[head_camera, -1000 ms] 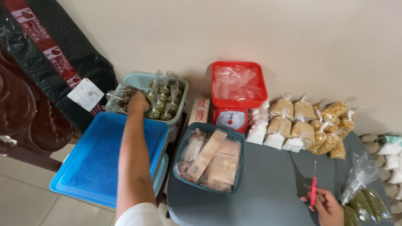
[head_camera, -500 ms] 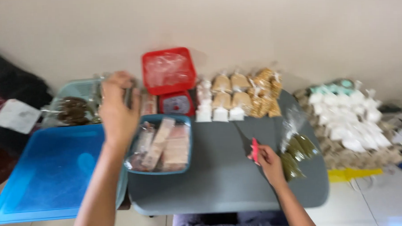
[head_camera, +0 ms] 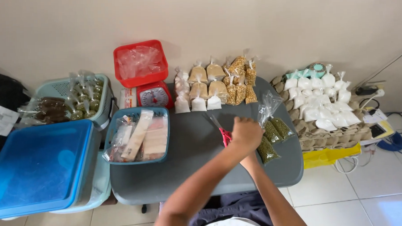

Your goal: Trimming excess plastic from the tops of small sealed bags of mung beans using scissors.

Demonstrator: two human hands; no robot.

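On the grey table point(head_camera: 185, 171), near its middle, lie red-handled scissors point(head_camera: 224, 135), blades pointing up and left. The left hand point(head_camera: 246, 133) reaches across and covers the handles; whether its fingers grip them cannot be told. The right hand is hidden beneath the left arm, so its fingers cannot be read either. Just right of the hands lie three clear bags of green beans point(head_camera: 273, 135). Further left sits a blue basket point(head_camera: 137, 135) of packets, and behind it a red kitchen scale point(head_camera: 153, 96).
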